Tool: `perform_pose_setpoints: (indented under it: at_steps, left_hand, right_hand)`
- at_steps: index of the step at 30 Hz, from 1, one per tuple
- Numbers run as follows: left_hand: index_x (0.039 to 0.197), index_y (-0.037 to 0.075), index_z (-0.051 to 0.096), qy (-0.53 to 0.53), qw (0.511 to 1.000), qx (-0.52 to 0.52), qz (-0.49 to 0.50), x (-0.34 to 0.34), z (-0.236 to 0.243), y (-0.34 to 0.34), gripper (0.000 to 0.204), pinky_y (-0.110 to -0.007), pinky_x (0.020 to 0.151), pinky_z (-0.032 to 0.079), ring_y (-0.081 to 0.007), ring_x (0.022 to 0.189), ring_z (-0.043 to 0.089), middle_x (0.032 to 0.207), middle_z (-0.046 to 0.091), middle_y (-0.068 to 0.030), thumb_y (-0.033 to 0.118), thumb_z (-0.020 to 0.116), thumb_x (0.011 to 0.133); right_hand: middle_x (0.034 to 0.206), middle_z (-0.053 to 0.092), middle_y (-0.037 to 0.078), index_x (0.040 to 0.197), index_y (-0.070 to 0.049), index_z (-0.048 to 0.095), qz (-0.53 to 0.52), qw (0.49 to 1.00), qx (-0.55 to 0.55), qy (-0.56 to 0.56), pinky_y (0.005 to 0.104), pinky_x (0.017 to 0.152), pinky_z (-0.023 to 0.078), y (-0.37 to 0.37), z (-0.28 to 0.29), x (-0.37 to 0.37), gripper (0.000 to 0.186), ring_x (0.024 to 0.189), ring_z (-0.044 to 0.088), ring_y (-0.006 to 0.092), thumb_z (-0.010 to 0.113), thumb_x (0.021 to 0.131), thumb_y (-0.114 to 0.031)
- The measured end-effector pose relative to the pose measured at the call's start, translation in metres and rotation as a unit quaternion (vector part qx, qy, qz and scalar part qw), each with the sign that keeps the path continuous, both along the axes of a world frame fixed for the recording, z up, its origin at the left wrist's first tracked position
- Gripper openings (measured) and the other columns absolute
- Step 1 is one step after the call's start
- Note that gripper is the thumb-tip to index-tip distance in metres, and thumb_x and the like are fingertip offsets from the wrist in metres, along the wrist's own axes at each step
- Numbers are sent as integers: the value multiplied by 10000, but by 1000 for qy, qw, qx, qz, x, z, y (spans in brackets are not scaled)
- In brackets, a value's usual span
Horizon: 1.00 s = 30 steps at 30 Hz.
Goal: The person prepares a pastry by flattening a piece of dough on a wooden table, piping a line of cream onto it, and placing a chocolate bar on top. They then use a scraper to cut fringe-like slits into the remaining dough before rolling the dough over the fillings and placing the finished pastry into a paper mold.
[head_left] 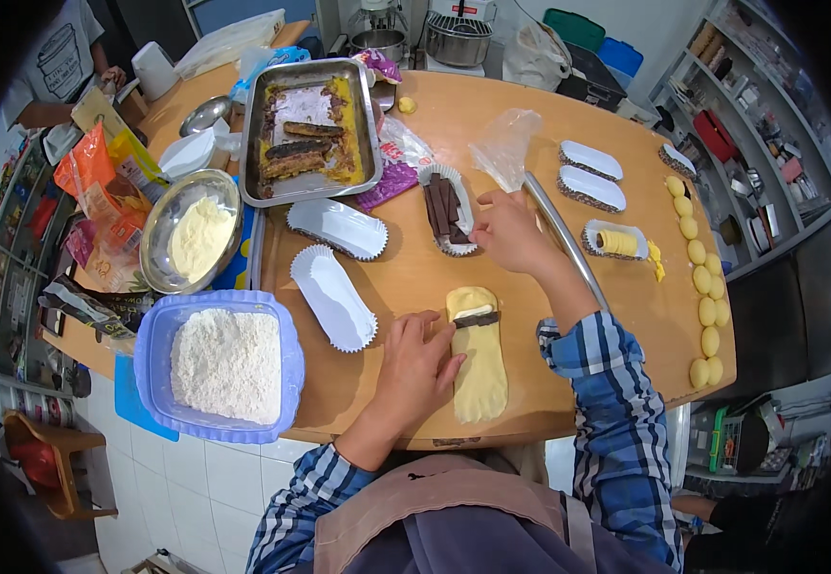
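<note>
A flattened strip of yellow dough (480, 383) lies lengthwise before me, its far end folded near a dark chocolate stick (484, 320) laid across it. A pale filling shows beside the stick. My left hand (414, 364) rests at the dough's left edge, fingers apart and holding nothing. Farther off, my right hand (516, 234) reaches to the right rim of a white fluted paper case (461, 247) full of chocolate sticks (442, 206). Its fingers look parted, with no stick visible between them. A metal rod (564, 234) lies just right of that hand.
Left stand a purple tub of flour (227, 365), a metal bowl of pale powder (203, 239) and a greasy metal tray (312, 134). Paper cases (334, 297) lie between. Rightward are a filled case (616, 241) and several dough balls (702, 279). Someone stands (57, 67) far left.
</note>
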<state>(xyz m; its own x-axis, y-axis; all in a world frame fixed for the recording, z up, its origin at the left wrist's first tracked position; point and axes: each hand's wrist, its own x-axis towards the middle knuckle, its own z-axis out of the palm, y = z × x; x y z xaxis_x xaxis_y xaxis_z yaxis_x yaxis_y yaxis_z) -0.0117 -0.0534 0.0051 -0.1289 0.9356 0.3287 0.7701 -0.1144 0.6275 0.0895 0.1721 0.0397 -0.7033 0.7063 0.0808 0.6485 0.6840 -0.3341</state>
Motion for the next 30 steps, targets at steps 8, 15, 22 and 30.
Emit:
perform_pose_setpoints:
  at_steps: [8, 15, 22, 30]
  left_hand:
    - [1125, 26, 637, -4, 1000, -7, -1, 0, 1, -1, 386, -469, 943, 412, -377, 1121, 460, 1206, 527, -197, 156, 743, 777]
    - [1121, 21, 639, 11, 1000, 13, -7, 1, 3, 0, 388, -465, 933, 411, -379, 1109, 465, 1203, 527, -196, 141, 747, 768]
    - [1127, 28, 637, 7, 1000, 15, -3, 1, 0, -1, 402, -467, 931, 411, -378, 1112, 466, 1204, 528, -196, 144, 753, 760]
    - [1155, 43, 646, 13, 1000, 10, -27, 3, 0, 0, 444, -473, 940, 409, -384, 1131, 453, 1230, 516, -201, 174, 772, 750]
  right_hand:
    - [1191, 607, 145, 857, 5, 713, -64, 937, -297, 170, 358, 914, 442, -20, 25, 42, 186, 1037, 594, 242, 742, 808, -172]
    - [1095, 604, 124, 873, 20, 714, -46, 885, -389, 252, 332, 867, 474, -74, -5, 86, 159, 992, 603, 224, 741, 812, -124]
    - [1171, 562, 105, 860, 0, 717, -82, 880, -376, 278, 324, 882, 474, -96, -33, 85, 114, 1094, 535, 232, 742, 804, -97]
    - [1129, 554, 75, 866, -8, 721, -51, 928, -236, 282, 258, 778, 479, -98, -45, 80, 104, 1016, 532, 170, 760, 773, -31]
